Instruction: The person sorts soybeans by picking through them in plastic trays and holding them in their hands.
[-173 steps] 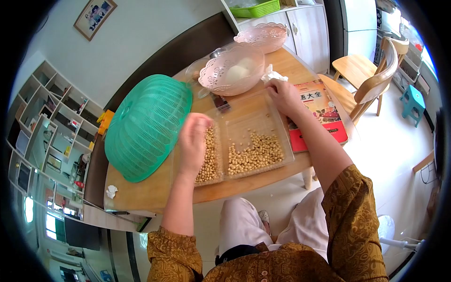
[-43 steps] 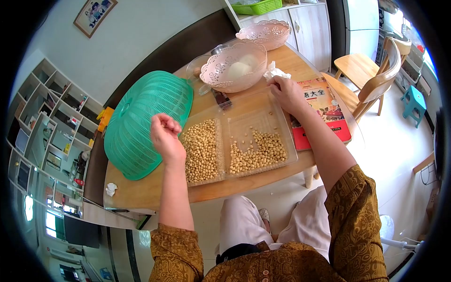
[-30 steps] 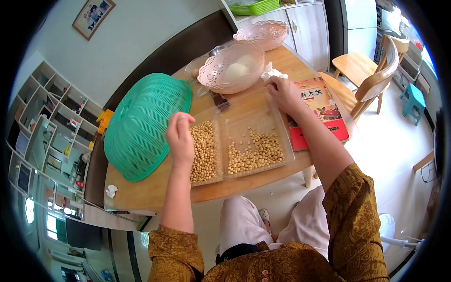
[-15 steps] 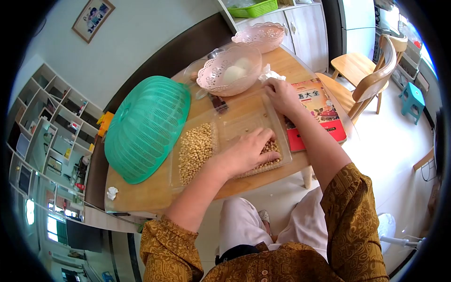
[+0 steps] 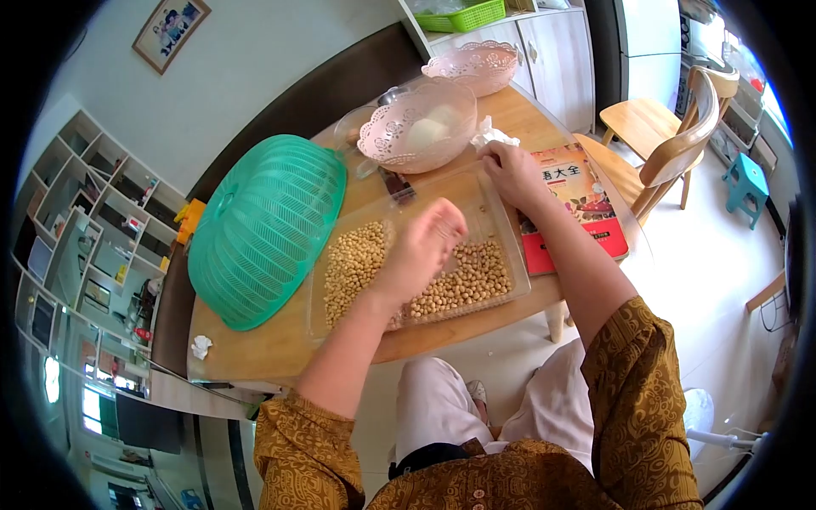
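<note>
Two clear plastic trays, or compartments of one tray (image 5: 508, 223), lie on the wooden table. Pale beans that look like soybeans (image 5: 353, 268) fill the left part. Browner beans (image 5: 467, 285) spread over the near side of the right part. Above them my left hand (image 5: 427, 246) is raised, slightly blurred, its fingers curled in; anything inside is hidden. My right hand (image 5: 514, 174) is at the tray's far right corner, beside a crumpled white tissue (image 5: 493, 133). Its fingers are bent down, and what they grip cannot be made out.
A green mesh food cover (image 5: 268, 229) stands on the left. Pink lace-edged baskets (image 5: 408, 140) are at the back, one with white round things inside. A red book (image 5: 582, 204) lies right of the tray. Another crumpled tissue (image 5: 201, 347) is near the left edge. Wooden chairs (image 5: 671, 153) stand beyond.
My left hand has lifted off the browner beans and moved left and back, its fingers curling in. More of those beans now show. My right hand has stayed at the corner.
</note>
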`<control>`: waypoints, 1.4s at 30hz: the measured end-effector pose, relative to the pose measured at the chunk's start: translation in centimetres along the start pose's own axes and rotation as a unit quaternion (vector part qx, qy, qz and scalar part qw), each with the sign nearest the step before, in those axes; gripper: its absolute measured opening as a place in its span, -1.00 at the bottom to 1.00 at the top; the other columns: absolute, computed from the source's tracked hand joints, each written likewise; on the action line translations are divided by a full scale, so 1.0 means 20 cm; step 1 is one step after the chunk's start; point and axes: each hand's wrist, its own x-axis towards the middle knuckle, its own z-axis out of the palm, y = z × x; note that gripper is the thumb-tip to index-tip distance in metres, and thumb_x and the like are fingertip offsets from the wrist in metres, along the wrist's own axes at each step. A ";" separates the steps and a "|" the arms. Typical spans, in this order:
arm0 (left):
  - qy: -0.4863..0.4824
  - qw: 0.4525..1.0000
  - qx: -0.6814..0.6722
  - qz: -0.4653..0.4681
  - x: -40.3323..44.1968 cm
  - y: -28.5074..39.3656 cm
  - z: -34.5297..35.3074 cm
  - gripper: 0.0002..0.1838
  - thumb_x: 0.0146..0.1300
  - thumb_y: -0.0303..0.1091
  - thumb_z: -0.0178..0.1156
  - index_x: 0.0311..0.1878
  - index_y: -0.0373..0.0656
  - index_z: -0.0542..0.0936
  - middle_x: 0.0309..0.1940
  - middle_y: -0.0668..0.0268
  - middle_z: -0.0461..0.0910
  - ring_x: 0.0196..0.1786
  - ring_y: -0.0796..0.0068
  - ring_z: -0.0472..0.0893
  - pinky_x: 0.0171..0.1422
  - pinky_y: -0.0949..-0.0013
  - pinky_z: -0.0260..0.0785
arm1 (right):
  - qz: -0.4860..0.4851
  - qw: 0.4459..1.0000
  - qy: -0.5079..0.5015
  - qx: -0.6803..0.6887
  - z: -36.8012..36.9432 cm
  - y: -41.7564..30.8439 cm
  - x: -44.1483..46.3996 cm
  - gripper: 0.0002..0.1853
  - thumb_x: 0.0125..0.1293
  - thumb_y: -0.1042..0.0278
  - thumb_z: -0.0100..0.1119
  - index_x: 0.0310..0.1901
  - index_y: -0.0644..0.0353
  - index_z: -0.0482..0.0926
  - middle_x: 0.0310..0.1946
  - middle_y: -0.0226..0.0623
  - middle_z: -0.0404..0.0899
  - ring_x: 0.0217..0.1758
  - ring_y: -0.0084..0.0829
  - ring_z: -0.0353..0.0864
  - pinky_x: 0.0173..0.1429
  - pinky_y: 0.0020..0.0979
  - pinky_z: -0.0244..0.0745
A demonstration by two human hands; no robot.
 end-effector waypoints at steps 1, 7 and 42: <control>0.027 0.992 -0.123 0.008 -0.01 0.03 -0.02 -0.74 0.42 -0.10 -0.07 -0.27 -0.05 0.43 -0.58 0.50 0.26 -0.60 0.72 0.22 -0.57 0.66 0.09 | -0.001 1.000 -0.001 0.001 0.00 0.00 0.00 -0.81 0.22 0.28 0.03 -0.29 0.16 0.59 -0.36 -0.08 0.61 -0.24 -0.06 0.59 -0.13 -0.14 0.47; 0.087 0.832 -0.545 0.063 -0.04 -0.09 -0.47 -0.72 0.44 -0.16 -0.12 -0.37 -0.09 0.36 -0.57 0.48 0.21 -0.63 0.72 0.10 -0.65 0.63 -0.08 | 0.025 0.999 -0.032 -0.012 -0.03 -0.03 0.00 -0.78 0.22 0.28 0.04 -0.21 0.19 0.59 -0.31 -0.05 0.61 -0.19 -0.07 0.58 -0.11 -0.20 0.45; 0.179 0.641 -0.720 0.196 -0.17 -0.21 -0.66 -0.83 0.33 -0.40 -0.16 -0.38 -0.19 0.35 -0.56 0.37 0.31 -0.66 0.65 0.25 -0.61 0.55 -0.01 | -0.002 1.000 -0.015 -0.010 0.00 0.00 0.00 -0.82 0.25 0.28 0.05 -0.26 0.16 0.60 -0.34 -0.13 0.62 -0.23 -0.08 0.59 -0.14 -0.17 0.47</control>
